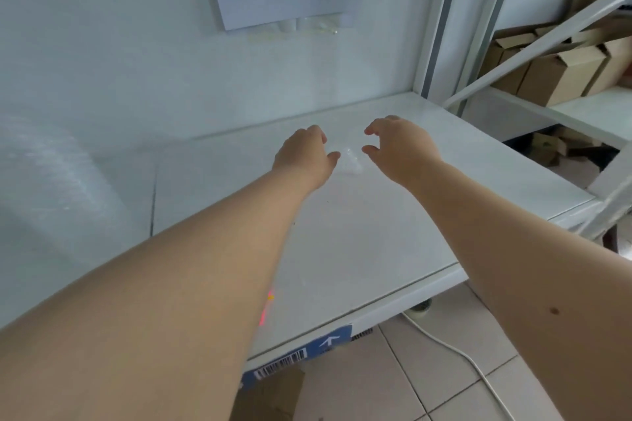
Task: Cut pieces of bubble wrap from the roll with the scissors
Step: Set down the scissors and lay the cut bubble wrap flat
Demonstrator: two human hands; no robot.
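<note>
Both arms reach out over the desk (359, 249), and the left hand (302, 155) and right hand (402, 147) hover side by side with fingers loosely curled and apart, gripping nothing. Between their fingertips lies a small clear scrap (350, 161), probably a cut piece of wrap, so the step looks like laying it down or smoothing it: press it flat lightly. The roll (48, 181) stands well off to the left of the left hand; no scissors show, so find them first.
</note>
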